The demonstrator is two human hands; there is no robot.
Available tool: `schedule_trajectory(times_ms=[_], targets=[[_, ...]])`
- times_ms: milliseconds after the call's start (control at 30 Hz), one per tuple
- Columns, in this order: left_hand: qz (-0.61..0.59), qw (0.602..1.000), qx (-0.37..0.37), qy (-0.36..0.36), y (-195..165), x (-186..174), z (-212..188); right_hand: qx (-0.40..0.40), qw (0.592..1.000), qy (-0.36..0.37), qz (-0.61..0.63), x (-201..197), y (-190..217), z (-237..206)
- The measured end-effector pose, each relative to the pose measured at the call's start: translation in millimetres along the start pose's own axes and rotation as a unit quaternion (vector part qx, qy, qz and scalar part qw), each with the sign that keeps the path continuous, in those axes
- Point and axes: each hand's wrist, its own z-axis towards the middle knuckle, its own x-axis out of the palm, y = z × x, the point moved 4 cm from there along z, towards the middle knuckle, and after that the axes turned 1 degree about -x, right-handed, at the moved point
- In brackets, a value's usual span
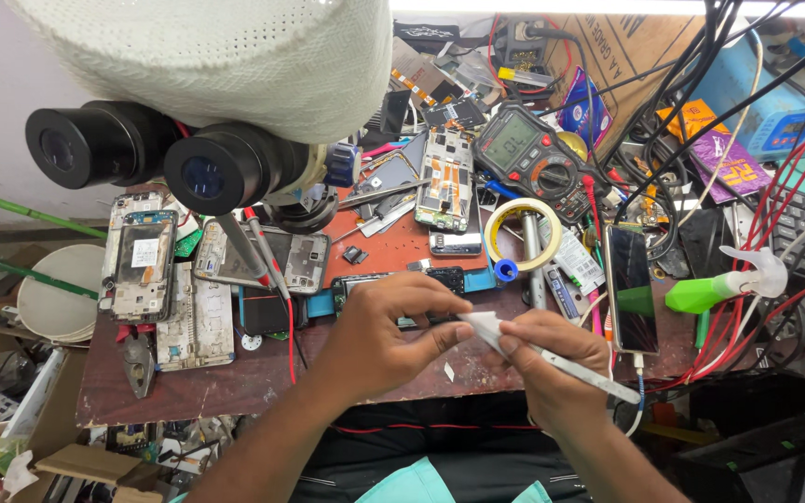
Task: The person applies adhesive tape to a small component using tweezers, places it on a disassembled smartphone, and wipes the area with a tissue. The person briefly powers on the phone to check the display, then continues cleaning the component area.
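My left hand (384, 331) and my right hand (556, 363) meet over the front of a cluttered repair bench. The right hand grips a slim white pen-like tool (578, 371) that slants down to the right. A small white scrap of paper or tissue (483, 323) sits at the tool's tip, pinched by my left thumb and fingers. Just behind the hands lies a small dark phone part in a blue holder (444, 278).
A microscope (207, 163) under a white cloth hangs over the bench's left. Opened phones (142, 265) lie at left. A multimeter (525, 144), tape roll (521, 233), dark phone (630, 284) and green spray bottle (705, 291) crowd the right among many cables.
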Motion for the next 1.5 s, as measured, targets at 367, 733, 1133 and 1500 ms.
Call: schedule_trajectory(times_ms=[367,733,1133,1500], targets=[[0.414,0.910,-0.015,-0.011,63.7,6.5,10.3,0.126,0.988,-0.089,0.019,-32.3,-54.1,34.8],[0.367,0.929,0.018,-0.034,58.9,16.6,-4.0,0.065,0.996,-0.045,0.042,-37.6,-59.8,33.4],[0.388,0.890,0.224,-0.079,45.1,17.7,-35.0,0.026,0.967,0.057,-0.248,-16.7,-18.4,37.4],[0.382,0.875,0.286,-0.082,44.2,14.9,-38.4,0.025,0.950,0.085,-0.299,-8.7,-8.2,33.7]])
